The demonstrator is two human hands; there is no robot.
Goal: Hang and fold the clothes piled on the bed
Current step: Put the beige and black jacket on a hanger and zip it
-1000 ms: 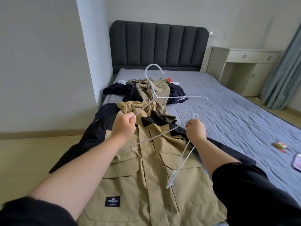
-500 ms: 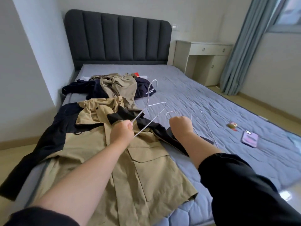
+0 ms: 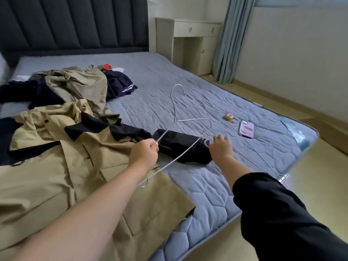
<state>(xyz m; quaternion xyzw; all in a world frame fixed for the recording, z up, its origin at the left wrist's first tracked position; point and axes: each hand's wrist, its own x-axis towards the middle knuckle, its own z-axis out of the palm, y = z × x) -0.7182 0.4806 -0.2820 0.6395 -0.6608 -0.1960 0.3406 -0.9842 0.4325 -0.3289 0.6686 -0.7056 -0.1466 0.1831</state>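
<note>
1. Beyond both hands, a heap of khaki and navy clothes (image 3: 75,85) lies on the grey quilted bed (image 3: 160,76). The dark headboard (image 3: 75,21) is behind it.
2. Ahead and to the right of the right hand (image 3: 221,147) lie a phone in a lilac case (image 3: 246,129) and a small yellow-red item (image 3: 228,116). The mark on the case is too small to read.
3. Far past the right hand stand a cream dresser (image 3: 195,38) and a blue-grey curtain (image 3: 231,34).
4. The left hand (image 3: 144,153) is clenched round a white wire hanger (image 3: 192,119). Its hook points away, and its lower bar crosses between the two hands.
5. The right hand's fingers are loosely extended and gripping nothing visible. More wire hangers (image 3: 278,175) lie on the bed just to its right.
6. The khaki jacket (image 3: 75,166) is spread under the left hand and forearm. Its black sleeve (image 3: 180,147) lies between the hands, under the hanger.
</note>
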